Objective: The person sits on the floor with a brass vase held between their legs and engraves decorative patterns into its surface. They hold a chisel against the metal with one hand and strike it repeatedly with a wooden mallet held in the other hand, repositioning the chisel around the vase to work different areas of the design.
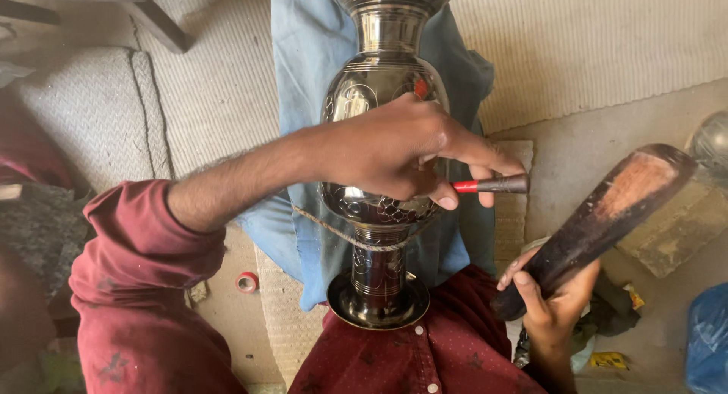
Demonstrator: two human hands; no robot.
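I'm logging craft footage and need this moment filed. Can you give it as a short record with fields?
setting: floor with woven mat
workpiece: engraved metal vase lying on blue cloth, cord around its neck
left hand: holds red-banded chisel beside the vase
right hand: grips wooden mallet, raised clear of the chisel
nearby: small red tape roll

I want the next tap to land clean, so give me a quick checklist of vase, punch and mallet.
1. Vase lying on blue cloth, cord across its stem: ok.
2. Left hand resting on vase: ok.
3. Punch pinched in left fingers: ok.
4. Punch tip on metal: cannot tell, hand hides it.
5. Mallet gripped by right hand, raised clear of punch: ok.
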